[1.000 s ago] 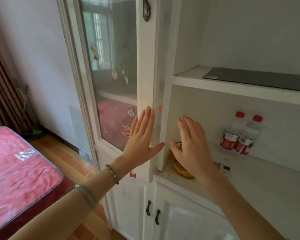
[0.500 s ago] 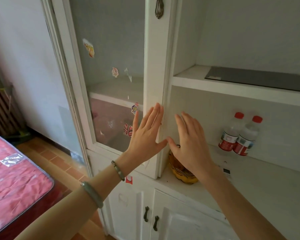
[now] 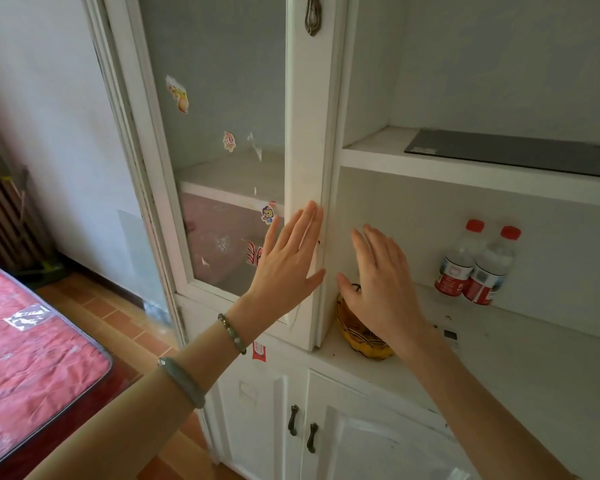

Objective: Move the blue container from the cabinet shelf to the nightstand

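Observation:
No blue container or nightstand shows in this view. My left hand [image 3: 288, 261] is flat and open against the white frame of the glass cabinet door [image 3: 305, 174], fingers pointing up. My right hand [image 3: 378, 285] is open too, raised just right of the door's edge in front of the open shelf [image 3: 499, 344]. Both hands hold nothing. A yellow basket [image 3: 357, 334] sits on that shelf, partly hidden behind my right hand.
Two water bottles [image 3: 475, 268] with red caps stand at the shelf's back. A dark flat panel [image 3: 520, 152] lies on the upper shelf. Lower cabinet doors with dark handles [image 3: 302, 427] are below. A bed with a red mattress [image 3: 25, 344] is at the left.
The glass door has swung from open to nearly flush with the cabinet, with my left hand on it. Both hands stay open and raised.

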The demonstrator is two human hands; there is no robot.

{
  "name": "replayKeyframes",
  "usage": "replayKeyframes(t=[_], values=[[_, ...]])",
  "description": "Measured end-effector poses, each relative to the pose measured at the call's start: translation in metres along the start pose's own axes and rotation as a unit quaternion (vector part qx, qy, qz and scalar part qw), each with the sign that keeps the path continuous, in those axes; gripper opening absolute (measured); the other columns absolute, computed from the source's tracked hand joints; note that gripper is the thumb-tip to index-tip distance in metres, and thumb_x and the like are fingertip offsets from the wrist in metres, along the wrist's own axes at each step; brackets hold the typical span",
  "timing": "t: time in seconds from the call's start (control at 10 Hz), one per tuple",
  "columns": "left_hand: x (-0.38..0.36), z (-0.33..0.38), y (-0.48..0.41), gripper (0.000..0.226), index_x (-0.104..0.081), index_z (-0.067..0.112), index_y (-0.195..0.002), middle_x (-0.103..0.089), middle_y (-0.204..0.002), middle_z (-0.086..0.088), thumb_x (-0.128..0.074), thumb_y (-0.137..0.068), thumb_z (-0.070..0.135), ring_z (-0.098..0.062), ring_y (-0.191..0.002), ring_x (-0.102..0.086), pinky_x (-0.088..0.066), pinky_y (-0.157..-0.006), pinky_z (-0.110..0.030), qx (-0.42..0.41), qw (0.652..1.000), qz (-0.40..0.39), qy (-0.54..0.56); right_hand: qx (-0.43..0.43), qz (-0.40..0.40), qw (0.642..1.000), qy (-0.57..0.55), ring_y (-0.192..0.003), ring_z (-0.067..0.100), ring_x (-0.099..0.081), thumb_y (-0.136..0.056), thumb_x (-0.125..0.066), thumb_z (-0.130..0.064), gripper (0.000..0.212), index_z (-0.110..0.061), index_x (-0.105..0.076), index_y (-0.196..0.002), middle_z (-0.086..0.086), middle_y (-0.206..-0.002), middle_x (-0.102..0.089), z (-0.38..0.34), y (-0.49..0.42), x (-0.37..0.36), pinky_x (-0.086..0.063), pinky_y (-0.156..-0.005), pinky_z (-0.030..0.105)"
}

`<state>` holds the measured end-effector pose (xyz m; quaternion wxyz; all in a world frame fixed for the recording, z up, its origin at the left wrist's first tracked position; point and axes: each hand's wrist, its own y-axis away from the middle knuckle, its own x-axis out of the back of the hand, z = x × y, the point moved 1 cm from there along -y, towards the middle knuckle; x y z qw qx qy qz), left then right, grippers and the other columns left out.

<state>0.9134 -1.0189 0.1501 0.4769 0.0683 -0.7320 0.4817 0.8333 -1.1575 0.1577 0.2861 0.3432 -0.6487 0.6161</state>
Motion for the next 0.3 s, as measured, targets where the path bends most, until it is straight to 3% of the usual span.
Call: replayKeyframes(t=[0.3], values=[[0.025,0.007,0.04,0.094,-0.01,0.006,-0.145,-0.019,-0.153,-0.016,-0.057,-0.079,0.053,-0.03,-0.141,-0.014,-0.009,-0.114,-0.047,0.047,0.995,0.027,-0.084,0.018,-0.056,0.997,-0.048,-0.143,0.029,-0.012,-0.091,-0.052,-0.034,0.07,-0.012,-0.014,-0.145,0.015,-0.155,-0.014,-0.013,0.023,0.02,-0.011,-0.115,0.042]])
